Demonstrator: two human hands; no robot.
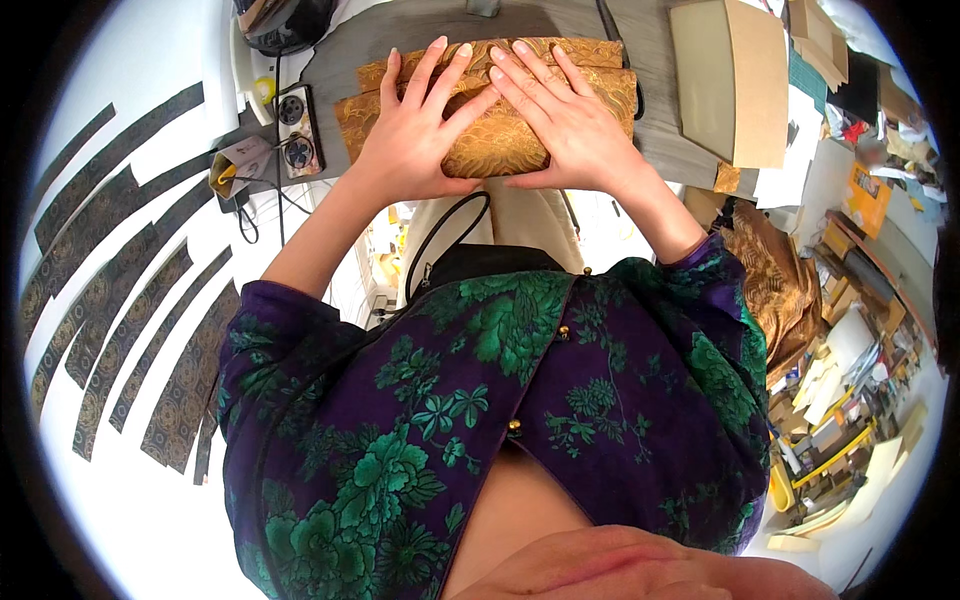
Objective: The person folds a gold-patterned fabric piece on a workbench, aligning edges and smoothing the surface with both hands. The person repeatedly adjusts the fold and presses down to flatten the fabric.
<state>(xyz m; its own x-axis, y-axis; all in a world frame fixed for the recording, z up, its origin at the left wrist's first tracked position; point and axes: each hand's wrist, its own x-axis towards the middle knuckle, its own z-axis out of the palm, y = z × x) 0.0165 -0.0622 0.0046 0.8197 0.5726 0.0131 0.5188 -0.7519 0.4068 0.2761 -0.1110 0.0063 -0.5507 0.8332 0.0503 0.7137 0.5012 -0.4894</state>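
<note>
A golden-brown brocade cloth (495, 145) with a swirling pattern lies across the grey table (655, 135) in front of me. It seems to be folded or layered, since a second edge shows along its far side. My left hand (412, 145) rests flat on the left part of the cloth, fingers spread and pointing away from me. On the right part lies my right hand (575, 130), palm down, its fingers stretched out. The index fingertips and thumbs of both hands come close together near the middle. Neither hand grips anything; what lies under the palms is hidden.
Left of the cloth are a phone-like device (297, 130) with round lenses, cables and a black glossy object (285, 22). A beige cardboard box (757, 85) and a small gold scrap (727, 178) sit right. Brown-gold fabric (768, 285) hangs beyond; dark patterned strips (125, 215) are far left.
</note>
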